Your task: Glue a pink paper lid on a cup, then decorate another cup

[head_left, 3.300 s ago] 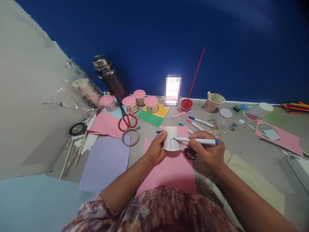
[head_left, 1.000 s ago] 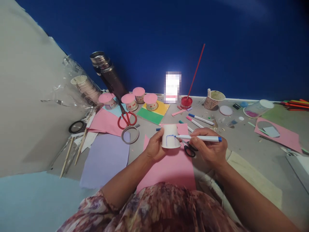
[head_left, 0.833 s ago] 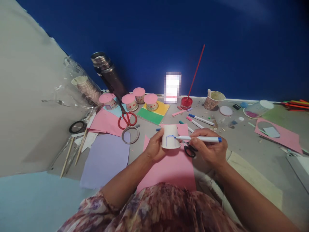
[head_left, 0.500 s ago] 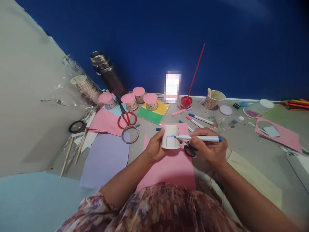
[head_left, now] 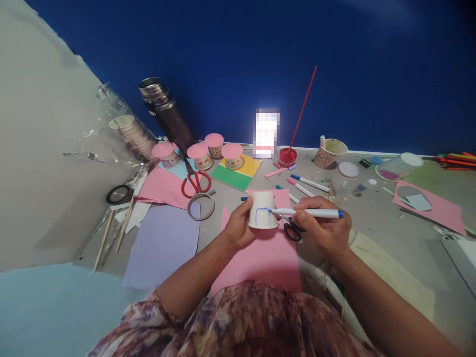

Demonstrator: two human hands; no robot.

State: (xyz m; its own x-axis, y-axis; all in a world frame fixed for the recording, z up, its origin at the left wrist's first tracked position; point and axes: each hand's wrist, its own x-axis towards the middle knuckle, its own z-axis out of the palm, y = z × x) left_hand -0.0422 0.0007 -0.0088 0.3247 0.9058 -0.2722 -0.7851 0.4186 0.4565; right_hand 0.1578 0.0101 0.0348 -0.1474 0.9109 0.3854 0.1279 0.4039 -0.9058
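Observation:
A white paper cup (head_left: 262, 204), turned upside down, is held in my left hand (head_left: 238, 225), whose thumb presses its side. Blue lines forming part of a boxy outline mark the cup's front. My right hand (head_left: 327, 225) is closed around a white felt-tip pen (head_left: 297, 212) with a blue end, and the pen's tip touches the cup at the drawn line. Beneath both hands lies a pink paper sheet (head_left: 256, 267). Black-handled scissors (head_left: 293, 230) rest partly behind my right hand.
Left stand several small decorated cups with pink discs (head_left: 232, 150), red-handled scissors (head_left: 196, 183), a tape roll (head_left: 201, 207), purple paper (head_left: 159, 248) and a dark flask (head_left: 171, 114). Further back are a red paint pot (head_left: 287, 157), loose pens (head_left: 310, 183) and a patterned cup (head_left: 329, 152).
The blue outline on the cup has grown slightly, with a line now running down its right side. Both hands keep nearly the same place.

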